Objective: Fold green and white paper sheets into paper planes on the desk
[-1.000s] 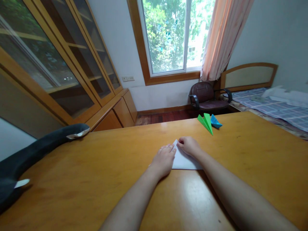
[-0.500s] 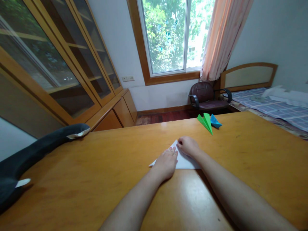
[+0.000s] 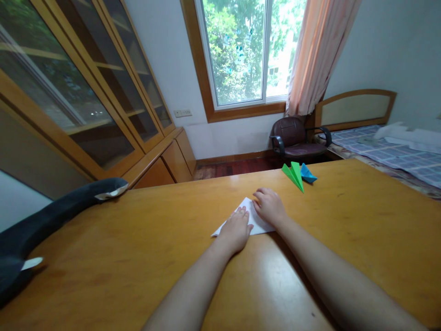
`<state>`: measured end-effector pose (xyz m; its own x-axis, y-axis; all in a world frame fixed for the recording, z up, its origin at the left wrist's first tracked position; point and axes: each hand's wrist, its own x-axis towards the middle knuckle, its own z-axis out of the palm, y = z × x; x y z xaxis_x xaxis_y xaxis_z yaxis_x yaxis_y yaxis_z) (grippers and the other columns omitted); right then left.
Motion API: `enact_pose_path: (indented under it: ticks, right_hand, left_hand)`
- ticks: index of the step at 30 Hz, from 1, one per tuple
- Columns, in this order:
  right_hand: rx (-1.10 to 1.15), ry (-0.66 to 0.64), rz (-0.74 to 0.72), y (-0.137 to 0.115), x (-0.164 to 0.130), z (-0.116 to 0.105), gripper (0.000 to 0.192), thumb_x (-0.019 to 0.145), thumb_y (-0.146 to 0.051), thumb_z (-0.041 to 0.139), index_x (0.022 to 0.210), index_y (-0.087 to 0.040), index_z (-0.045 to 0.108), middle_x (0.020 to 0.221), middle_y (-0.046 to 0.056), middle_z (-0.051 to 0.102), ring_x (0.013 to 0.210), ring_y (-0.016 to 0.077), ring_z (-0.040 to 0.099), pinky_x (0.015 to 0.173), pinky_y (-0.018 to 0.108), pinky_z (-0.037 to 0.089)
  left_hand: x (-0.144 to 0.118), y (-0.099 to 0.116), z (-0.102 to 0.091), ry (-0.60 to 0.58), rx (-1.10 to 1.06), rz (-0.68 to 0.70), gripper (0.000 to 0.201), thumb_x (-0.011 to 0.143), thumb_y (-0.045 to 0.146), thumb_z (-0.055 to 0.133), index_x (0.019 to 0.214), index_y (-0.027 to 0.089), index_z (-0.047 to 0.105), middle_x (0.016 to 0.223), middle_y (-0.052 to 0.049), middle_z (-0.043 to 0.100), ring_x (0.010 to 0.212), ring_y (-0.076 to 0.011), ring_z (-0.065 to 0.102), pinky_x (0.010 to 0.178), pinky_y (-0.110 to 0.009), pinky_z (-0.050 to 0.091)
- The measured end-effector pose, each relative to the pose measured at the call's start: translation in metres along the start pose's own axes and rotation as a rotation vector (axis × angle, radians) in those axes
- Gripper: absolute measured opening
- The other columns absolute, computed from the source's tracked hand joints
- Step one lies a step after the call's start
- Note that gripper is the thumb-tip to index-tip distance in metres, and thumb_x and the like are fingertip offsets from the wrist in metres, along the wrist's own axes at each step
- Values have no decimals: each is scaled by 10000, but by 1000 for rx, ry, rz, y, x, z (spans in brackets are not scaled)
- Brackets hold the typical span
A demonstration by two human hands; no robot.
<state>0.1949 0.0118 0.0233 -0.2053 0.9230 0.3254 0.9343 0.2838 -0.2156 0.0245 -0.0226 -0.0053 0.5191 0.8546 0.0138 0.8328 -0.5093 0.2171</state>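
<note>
A folded sheet of white paper (image 3: 259, 225) lies on the wooden table in front of me, roughly a triangle with its tip pointing away. Across its left part my left hand (image 3: 237, 230) rests flat, fingers stretched toward the tip, covering some of the paper. My right hand (image 3: 269, 206) is over the right slanting edge near the tip, its fingers loosely bent and apart, with nothing visibly gripped. The right corner of the paper is hidden behind my right wrist.
A green paper plane (image 3: 295, 176) and a blue paper boat (image 3: 308, 174) sit near the table's (image 3: 138, 276) far edge. At the left lies a black-and-white plush toy (image 3: 62, 207). Beyond the table stand a brown armchair (image 3: 292, 133) and a bed (image 3: 406, 151).
My right hand's curled fingers have loosened and spread, and the hand has shifted slightly away from me. The paper has turned a little, its tip moving left. My left hand still lies on it.
</note>
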Motion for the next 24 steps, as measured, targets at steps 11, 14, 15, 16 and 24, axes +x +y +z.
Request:
enact_pose_path:
  ticks: [11,14,15,16,24]
  right_hand:
    - [30,-224,-337,-31,-20,7,279,899,-186,439,866,-168,716,840,91,695,816,196,609,738,280,404]
    - [-22,-311,-324,-37,-25,7,311,928,-230,406,939,-167,711,828,110,714,750,204,645,685,281,418]
    - [-35,-335,-317,-39,-26,6,311,930,-239,407,971,-167,707,832,117,719,742,210,655,679,281,424]
    - [-42,-355,-313,-40,-27,5,309,929,-243,411,1001,-168,703,841,124,724,745,218,664,678,283,431]
    - [-37,-399,-238,-51,-30,-3,364,930,-257,378,1152,-212,662,971,155,727,820,272,694,689,331,486]
  left_hand:
    - [11,-47,-1,124,48,-263,556,929,374,445,1353,15,469,1478,-238,381,1397,-293,341,1146,-400,283]
    - [12,-47,1,123,36,-273,560,921,380,451,1355,26,467,1486,-230,374,1399,-293,338,1145,-405,283]
    - [12,-46,1,122,32,-274,558,921,377,449,1356,28,465,1488,-229,370,1401,-293,334,1144,-410,283]
    - [12,-46,1,121,30,-275,556,920,373,447,1358,30,463,1489,-228,368,1403,-293,329,1144,-415,282]
    - [12,-45,-1,101,31,-281,583,923,384,428,1378,20,442,1498,-221,356,1416,-286,304,1158,-405,255]
